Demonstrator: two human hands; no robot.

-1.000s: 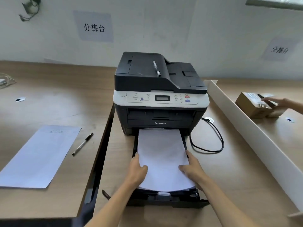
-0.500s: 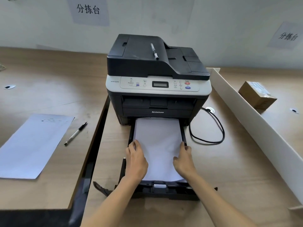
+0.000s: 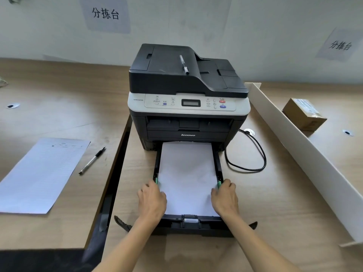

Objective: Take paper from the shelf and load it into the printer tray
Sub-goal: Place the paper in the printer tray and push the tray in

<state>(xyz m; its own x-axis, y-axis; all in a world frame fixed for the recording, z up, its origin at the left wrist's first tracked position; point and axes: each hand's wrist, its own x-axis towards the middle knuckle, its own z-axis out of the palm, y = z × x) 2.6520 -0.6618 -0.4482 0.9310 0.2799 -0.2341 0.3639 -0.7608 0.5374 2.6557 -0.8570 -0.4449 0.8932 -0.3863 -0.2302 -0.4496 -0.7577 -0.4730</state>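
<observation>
A black and grey printer (image 3: 187, 99) stands on the wooden desk. Its black paper tray (image 3: 196, 224) is pulled out toward me. A stack of white paper (image 3: 187, 173) lies flat inside the tray. My left hand (image 3: 152, 201) rests on the tray's left side, fingers curled at the green side guide (image 3: 156, 180). My right hand (image 3: 225, 199) sits on the right side, fingers curled at the other green guide (image 3: 219, 182). Both hands press on the edges of the paper.
A pen (image 3: 184, 64) lies on top of the printer. A printed sheet (image 3: 41, 173) and a second pen (image 3: 92, 160) lie on the left table. A black cable (image 3: 253, 152) loops right of the printer. A white divider board (image 3: 306, 154) and a cardboard box (image 3: 303, 113) are further right.
The paper has gone from lifted and bowed to lying flat in the tray. My hands slid outward to the tray's side guides. Another person's hand at the cardboard box has left the view.
</observation>
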